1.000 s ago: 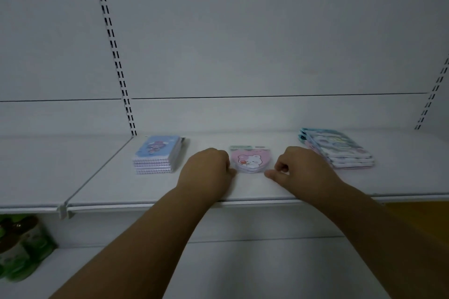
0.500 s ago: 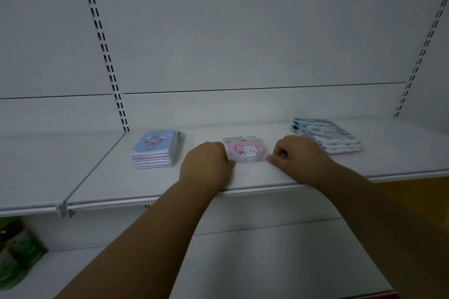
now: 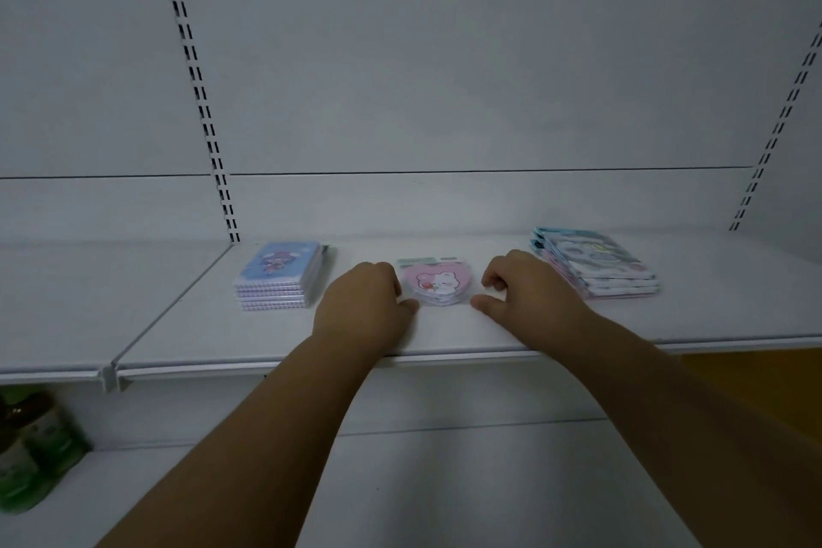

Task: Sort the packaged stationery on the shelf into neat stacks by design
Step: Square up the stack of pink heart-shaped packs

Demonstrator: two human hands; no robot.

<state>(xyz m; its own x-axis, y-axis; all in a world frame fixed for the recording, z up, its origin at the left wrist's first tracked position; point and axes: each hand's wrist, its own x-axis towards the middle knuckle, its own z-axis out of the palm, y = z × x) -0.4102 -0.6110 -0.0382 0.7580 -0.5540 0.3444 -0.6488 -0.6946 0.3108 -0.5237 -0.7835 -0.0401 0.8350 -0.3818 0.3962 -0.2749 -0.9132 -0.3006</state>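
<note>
A small stack of pink heart-shaped packs (image 3: 438, 283) with a white cartoon animal lies mid-shelf. My left hand (image 3: 362, 303) has curled fingers against the stack's left edge, with the thumb at its front corner. My right hand (image 3: 527, 291) brackets the right edge, curled fingers by the upper lobe and the thumb by the lower front. To the left sits a squared stack of blue notebooks (image 3: 280, 276). Further right lies a fanned stack of pale blue and pink packs (image 3: 596, 265).
The white shelf (image 3: 267, 338) has a divider on its left and a front lip under my wrists. Slotted uprights (image 3: 200, 93) run up the back panel. Green bottles (image 3: 31, 449) stand on the lower shelf at the far left.
Both hands stay at the sides of the pink heart stack. The right hand's fingers and thumb have spread slightly apart. The view has shifted a little.
</note>
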